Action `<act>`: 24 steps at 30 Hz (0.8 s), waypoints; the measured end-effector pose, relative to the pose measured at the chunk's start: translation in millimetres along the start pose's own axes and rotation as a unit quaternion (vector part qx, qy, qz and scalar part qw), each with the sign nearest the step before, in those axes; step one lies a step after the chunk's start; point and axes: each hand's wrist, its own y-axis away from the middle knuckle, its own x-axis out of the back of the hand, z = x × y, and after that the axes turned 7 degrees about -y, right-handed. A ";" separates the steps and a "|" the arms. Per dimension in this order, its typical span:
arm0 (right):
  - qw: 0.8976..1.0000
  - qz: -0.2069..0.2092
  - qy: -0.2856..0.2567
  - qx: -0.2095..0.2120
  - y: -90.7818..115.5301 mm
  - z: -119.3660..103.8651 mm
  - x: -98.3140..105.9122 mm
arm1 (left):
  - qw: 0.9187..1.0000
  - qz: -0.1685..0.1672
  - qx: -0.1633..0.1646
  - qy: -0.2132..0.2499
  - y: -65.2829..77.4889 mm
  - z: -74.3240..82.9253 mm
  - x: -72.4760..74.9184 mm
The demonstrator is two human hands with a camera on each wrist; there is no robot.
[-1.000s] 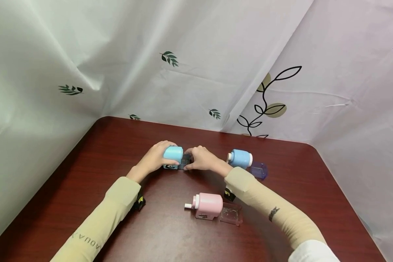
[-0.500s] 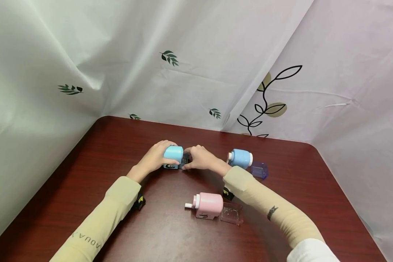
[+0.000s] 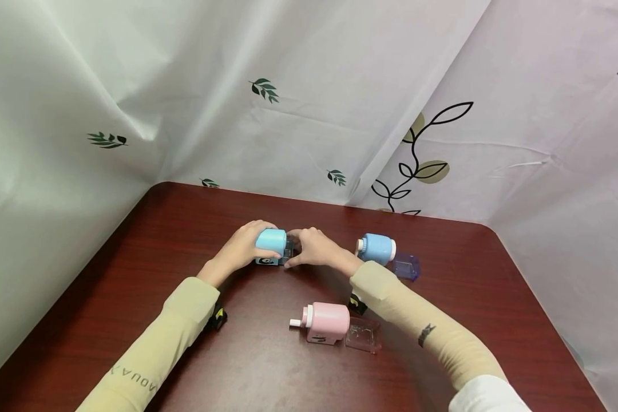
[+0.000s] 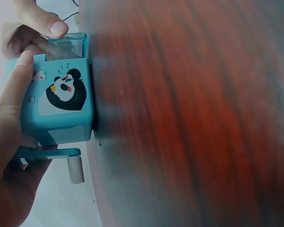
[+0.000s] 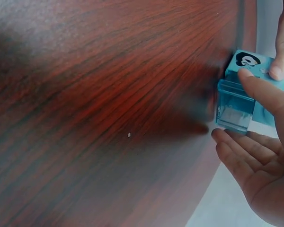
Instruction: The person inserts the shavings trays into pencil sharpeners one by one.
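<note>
A turquoise crank pencil sharpener with a panda sticker lies near the table's far side. My left hand grips its body from the left, the thumb lying along the panda face in the left wrist view, where the crank handle sticks out below. At the other end is a clear bluish drawer, partly out of the body. My right hand holds this drawer between thumb and fingers; in the right wrist view the thumb is at its upper side and the fingertips at its outer end.
A pink crank sharpener stands nearer the front, its clear drawer pulled out at the right. Behind the right forearm is a blue sharpener with a bluish-purple drawer. A white patterned curtain borders the brown table.
My right hand has shifted slightly left, and less of the clear drawer shows between it and the turquoise sharpener. My left hand keeps its grip; the other sharpeners stay put.
</note>
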 end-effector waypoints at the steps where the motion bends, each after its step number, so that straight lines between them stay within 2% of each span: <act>1: 1.000 -0.001 -0.005 -0.004 0.0 0.3 0.3 | 1.000 0.000 0.001 -0.001 0.0 0.0 0.1; 6: 1.000 -0.005 -0.019 -0.019 -1.1 2.8 1.1 | 1.000 -0.003 0.002 -0.001 -0.7 -0.4 -0.7; 24: 1.000 -0.003 -0.019 -0.012 -2.0 2.8 -0.6 | 1.000 -0.002 0.006 -0.002 -0.8 -1.4 -2.4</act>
